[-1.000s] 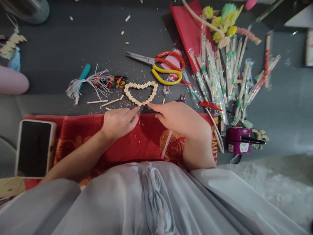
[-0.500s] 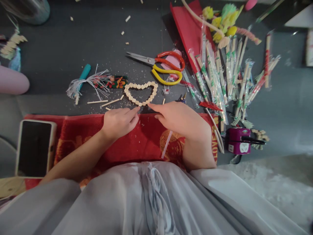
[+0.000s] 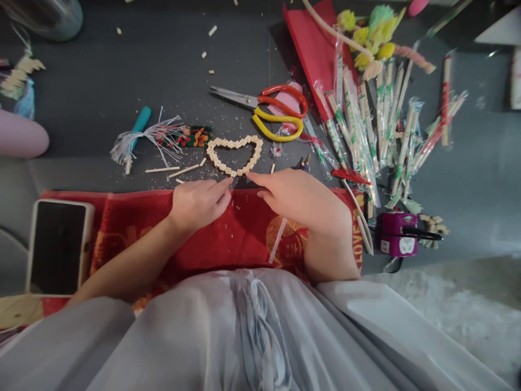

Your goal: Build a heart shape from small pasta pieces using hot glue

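Note:
A heart-shaped outline of small pale pieces (image 3: 235, 144) lies flat on the dark table. At its lower tip, my left hand (image 3: 198, 203) points with the index finger stretched out, the fingertip at the edge of the heart. My right hand (image 3: 295, 195) comes from the other side, its index fingertip also at the heart's lower edge and its thumb apart. Neither hand holds anything; the other fingers are curled and partly hidden. Thin pale sticks (image 3: 163, 169) lie to the left of the heart. Scissors (image 3: 256, 103) with red and yellow handles rest beyond it.
A red towel (image 3: 248, 239) lies under my forearms, with a phone (image 3: 57, 247) at its left end. Several wrapped sticks (image 3: 358, 125) spread across the right, near a purple box (image 3: 396, 233). A teal-handled item with white strands (image 3: 140, 119) lies left; crumbs are scattered around.

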Demonstrator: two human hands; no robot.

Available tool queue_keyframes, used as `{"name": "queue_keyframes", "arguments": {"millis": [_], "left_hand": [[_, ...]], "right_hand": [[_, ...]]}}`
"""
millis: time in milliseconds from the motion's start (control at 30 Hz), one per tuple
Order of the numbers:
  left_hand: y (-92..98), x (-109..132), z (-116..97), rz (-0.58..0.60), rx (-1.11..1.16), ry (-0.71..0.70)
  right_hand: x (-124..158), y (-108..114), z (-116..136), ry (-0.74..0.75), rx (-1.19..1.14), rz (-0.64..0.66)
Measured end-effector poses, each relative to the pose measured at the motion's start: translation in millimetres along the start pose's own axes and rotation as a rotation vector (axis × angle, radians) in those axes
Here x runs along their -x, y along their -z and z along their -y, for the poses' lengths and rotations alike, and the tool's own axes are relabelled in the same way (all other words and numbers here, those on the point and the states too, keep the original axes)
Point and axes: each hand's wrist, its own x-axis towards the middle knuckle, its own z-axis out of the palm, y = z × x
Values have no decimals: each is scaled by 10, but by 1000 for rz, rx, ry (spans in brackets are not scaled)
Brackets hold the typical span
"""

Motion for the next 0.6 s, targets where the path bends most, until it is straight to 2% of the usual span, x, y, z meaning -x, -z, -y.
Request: {"name": "queue_keyframes", "arguments": {"millis": [300,467,600], "left_hand": [[-15,15,6,-45,19,-19],[-18,9,5,-24,13,-15],[-28,10,4,-113,-14,-57]], "right_hand": [[-1,15,8,2,-8,15],[-4,15,10,-4,-3,20],[-2,14,10,-5,-11,19]]}}
